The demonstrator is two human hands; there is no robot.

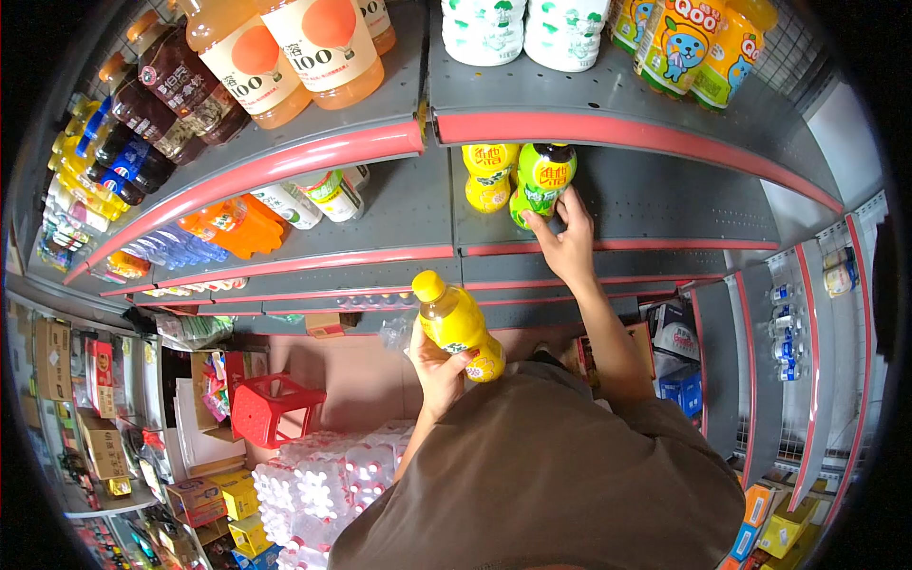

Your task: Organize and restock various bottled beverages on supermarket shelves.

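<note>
My left hand [438, 370] grips a yellow drink bottle [459, 328] with a yellow cap, tilted in front of my body. Up at the grey metal shelf [655, 196], the fingers and thumb of my right hand [566, 235] are around the lower part of a green drink bottle [543, 182] with a dark cap. Just left of the green one stands another yellow bottle [489, 178], its top hidden by the shelf above. Whether the green bottle rests on the shelf or is slightly lifted, I cannot tell.
A red-edged upper shelf [591, 127] overhangs my right hand and carries large juice bottles [324, 50] and white bottles [484, 32]. Orange soda bottles [239, 224] lie to the left. Below are a red plastic stool [274, 406] and shrink-wrapped water bottles [313, 491].
</note>
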